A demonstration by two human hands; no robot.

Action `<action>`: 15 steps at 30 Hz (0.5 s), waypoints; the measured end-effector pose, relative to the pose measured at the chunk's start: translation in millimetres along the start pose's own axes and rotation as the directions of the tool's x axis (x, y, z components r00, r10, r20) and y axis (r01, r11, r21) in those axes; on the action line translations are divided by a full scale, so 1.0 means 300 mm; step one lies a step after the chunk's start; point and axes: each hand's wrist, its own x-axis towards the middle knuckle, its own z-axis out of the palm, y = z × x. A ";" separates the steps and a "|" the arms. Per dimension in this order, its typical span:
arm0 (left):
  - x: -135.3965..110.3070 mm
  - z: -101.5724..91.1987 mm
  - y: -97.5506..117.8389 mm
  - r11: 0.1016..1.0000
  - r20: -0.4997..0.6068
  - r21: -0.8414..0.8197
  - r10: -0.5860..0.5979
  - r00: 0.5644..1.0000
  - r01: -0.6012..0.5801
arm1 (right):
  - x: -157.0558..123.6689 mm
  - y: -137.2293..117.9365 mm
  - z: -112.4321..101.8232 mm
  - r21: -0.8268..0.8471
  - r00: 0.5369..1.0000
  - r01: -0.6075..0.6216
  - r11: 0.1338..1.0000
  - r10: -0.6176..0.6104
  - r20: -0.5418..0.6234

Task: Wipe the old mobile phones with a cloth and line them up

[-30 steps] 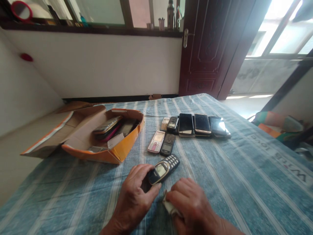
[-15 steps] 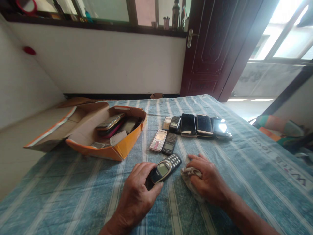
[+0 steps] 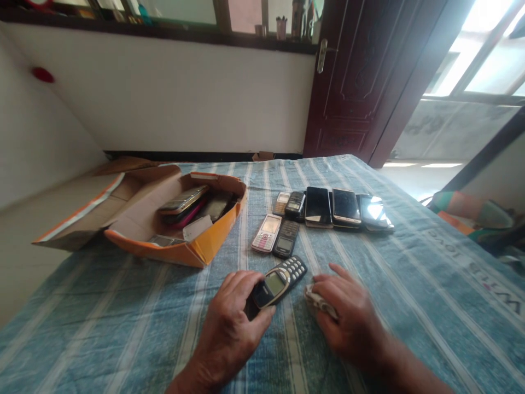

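My left hand (image 3: 232, 323) grips a dark keypad phone (image 3: 279, 282) by its screen end, fingers on one edge and thumb on the other. The phone's silvery keys point away to the right. My right hand (image 3: 348, 312), slightly blurred, is closed on a crumpled pale cloth (image 3: 318, 301) to the right of the phone, apart from it. Just beyond lie a white-and-pink keypad phone (image 3: 267, 233) and a black keypad phone (image 3: 286, 239). Behind those sit a gold keypad phone (image 3: 281, 203) and another dark keypad phone (image 3: 295, 203).
Stacked touchscreen phones (image 3: 318, 207) line up at the right. An orange cardboard box (image 3: 213, 241) with its lid folded back holds several phones on the left. A blue striped cloth (image 3: 156, 328) covers the surface. A dark red door (image 3: 356, 82) stands behind.
My right hand has shifted slightly, and the cloth is bunched tighter beneath its fingers. My left hand holds the phone almost as before. The whole view has tilted a little.
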 end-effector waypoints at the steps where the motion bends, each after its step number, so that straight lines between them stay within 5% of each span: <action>1: 0.001 0.000 0.000 1.000 0.004 0.000 -0.003 1.000 0.003 | 0.001 -0.012 -0.001 -0.008 0.999 0.049 0.999 -0.049 0.000; 6: 0.002 0.003 -0.003 1.000 0.010 0.006 -0.023 1.000 0.023 | -0.001 -0.076 0.016 -0.045 0.975 0.222 0.974 -0.222 0.006; 15: 0.004 0.004 -0.002 1.000 0.015 0.004 -0.007 1.000 0.007 | -0.013 -0.094 0.031 -0.084 0.970 0.242 0.967 -0.241 0.020</action>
